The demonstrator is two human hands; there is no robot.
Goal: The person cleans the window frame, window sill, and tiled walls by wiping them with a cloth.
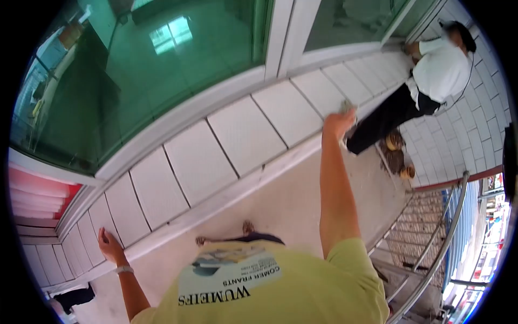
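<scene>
My right hand is stretched out over the white tiled ledge below the window. Its fingers are closed around a small grey-green crumpled piece, perhaps a cloth, too small to make out well. My left hand, with a pale band on the wrist, hangs near the tiled ledge on the left. Its fingers are loosely curved and apart, and nothing shows in them. I cannot tell whether it touches the tiles.
Above the ledge is a green-tinted window in a white frame. A person in a white top and dark trousers stands at the right by the ledge. Pots sit on the floor behind that person. A metal railing runs along the lower right.
</scene>
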